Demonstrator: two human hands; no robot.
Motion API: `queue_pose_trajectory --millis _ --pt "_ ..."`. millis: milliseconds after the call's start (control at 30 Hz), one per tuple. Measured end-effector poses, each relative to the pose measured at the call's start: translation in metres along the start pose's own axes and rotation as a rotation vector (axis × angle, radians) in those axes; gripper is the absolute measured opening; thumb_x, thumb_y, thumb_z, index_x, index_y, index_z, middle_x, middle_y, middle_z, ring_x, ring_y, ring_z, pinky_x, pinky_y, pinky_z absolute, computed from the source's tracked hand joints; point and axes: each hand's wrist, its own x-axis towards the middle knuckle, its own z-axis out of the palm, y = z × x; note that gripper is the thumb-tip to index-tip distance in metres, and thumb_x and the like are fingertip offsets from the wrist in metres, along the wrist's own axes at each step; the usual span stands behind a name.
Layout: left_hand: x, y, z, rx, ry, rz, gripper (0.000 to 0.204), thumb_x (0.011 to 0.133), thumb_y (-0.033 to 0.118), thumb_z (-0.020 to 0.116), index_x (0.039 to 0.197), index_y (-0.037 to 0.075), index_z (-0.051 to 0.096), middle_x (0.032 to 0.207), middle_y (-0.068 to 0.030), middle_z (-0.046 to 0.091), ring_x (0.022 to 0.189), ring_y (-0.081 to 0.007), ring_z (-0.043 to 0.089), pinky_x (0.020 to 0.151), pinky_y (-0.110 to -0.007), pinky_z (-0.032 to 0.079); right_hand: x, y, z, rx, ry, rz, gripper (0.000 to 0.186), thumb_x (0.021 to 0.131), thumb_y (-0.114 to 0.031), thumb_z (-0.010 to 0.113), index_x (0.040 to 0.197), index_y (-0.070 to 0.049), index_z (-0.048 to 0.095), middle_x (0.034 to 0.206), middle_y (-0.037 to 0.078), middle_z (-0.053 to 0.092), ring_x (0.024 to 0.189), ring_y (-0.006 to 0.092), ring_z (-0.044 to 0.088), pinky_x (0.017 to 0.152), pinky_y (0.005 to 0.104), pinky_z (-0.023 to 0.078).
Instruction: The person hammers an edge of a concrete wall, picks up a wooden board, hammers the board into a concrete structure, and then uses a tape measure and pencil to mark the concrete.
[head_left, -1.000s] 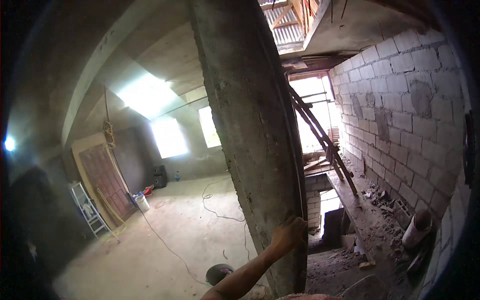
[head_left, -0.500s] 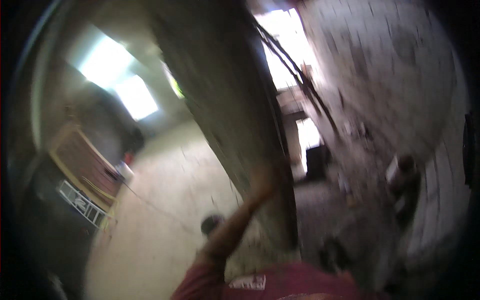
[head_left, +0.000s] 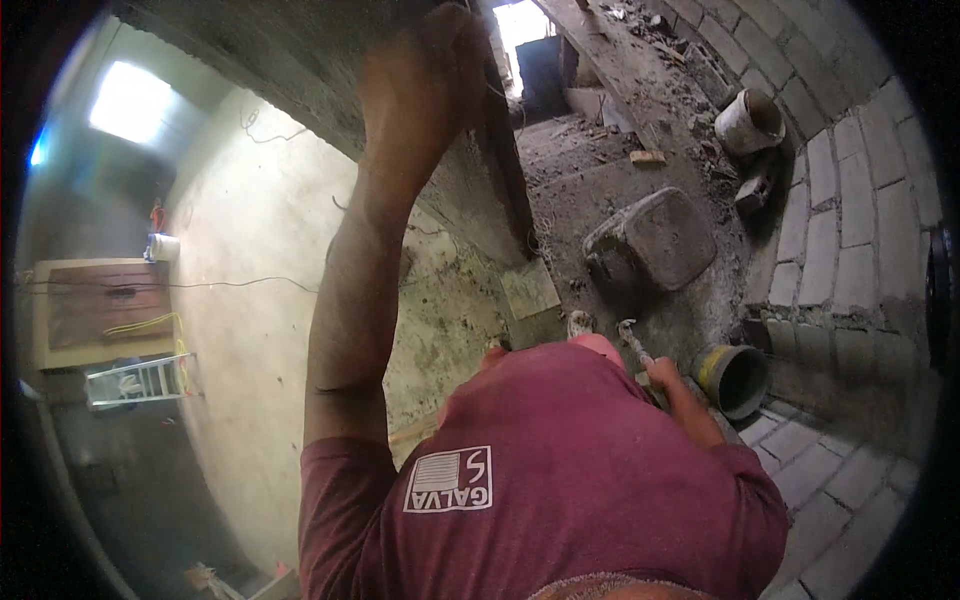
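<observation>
My left arm reaches up and forward, and my left hand is against the rough grey concrete upright, near its edge. That hand is smeared, so how its fingers lie cannot be made out. Low at my right side, my right hand is closed round the handle of a short tool with a pale, mortar-caked end; its exact kind is unclear. Close beside this hand lies a bucket with a yellow band, its mouth facing outward. A dirty, mortar-crusted tub rests on the ground ahead of me.
A block wall rises on the right, with a whitish bucket by its foot. Rubble and a small brick piece lie ahead near a long board. At left are a ladder and a wood-framed panel.
The view has swung downward and steadied, bringing my torso, right hand, tool and the buckets into clearer sight. My left hand stays at the concrete upright.
</observation>
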Motion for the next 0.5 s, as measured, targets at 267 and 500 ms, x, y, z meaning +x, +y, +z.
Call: queue_pose_trajectory --millis 267,500 --pt "-0.017 -0.01 0.003 -0.069 -0.079 0.01 0.017 0.094 0.019 0.056 0.102 0.008 0.066 0.092 -0.0138 0.066 0.081 -0.0296 0.064 0.072 -0.044 0.05 -0.006 -0.005 0.017 0.005 0.079 0.046 0.073 0.089 -0.058 0.051 0.11 0.01 0.064 0.116 0.033 0.061 0.113 0.0444 0.059 0.092 0.0479 0.046" --pt "-0.055 -0.023 0.043 -0.158 -0.095 0.049 0.018 0.089 0.024 0.066 0.088 0.007 0.07 0.085 -0.0142 0.068 0.079 -0.0321 0.068 0.068 -0.038 0.053 -0.002 -0.014 0.026 0.004 0.022 0.047 0.068 0.089 -0.053 0.054 0.113 0.01 0.063 0.115 0.031 0.063 0.108 0.0432 0.061 0.088 0.0467 0.047"
